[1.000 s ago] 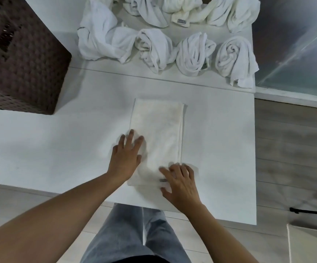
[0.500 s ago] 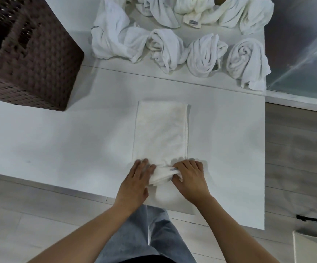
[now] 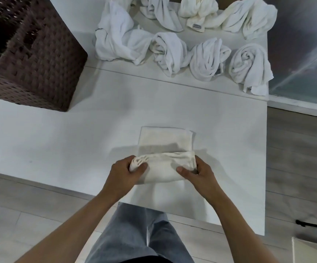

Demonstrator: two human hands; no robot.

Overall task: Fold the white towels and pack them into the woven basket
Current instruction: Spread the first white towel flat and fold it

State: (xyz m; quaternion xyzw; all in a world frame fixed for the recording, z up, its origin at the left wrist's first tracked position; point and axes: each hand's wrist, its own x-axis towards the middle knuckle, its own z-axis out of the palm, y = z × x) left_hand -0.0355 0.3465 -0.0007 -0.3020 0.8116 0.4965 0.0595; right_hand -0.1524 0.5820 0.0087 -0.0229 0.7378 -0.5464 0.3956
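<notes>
Folding: white towel (image 3: 165,149), near end lifted off the table (image 3: 59,139). Left hand (image 3: 125,173) and right hand (image 3: 197,173) each pinch a corner. Woven basket (image 3: 40,59) far left of grip. Risk: uneven carry skews the edges.

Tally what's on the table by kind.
Crumpled towels: about 8, back row partly cut off
Towel being folded: 1, gripped by left hand and right hand
Basket: 1
Total: about 10
</notes>
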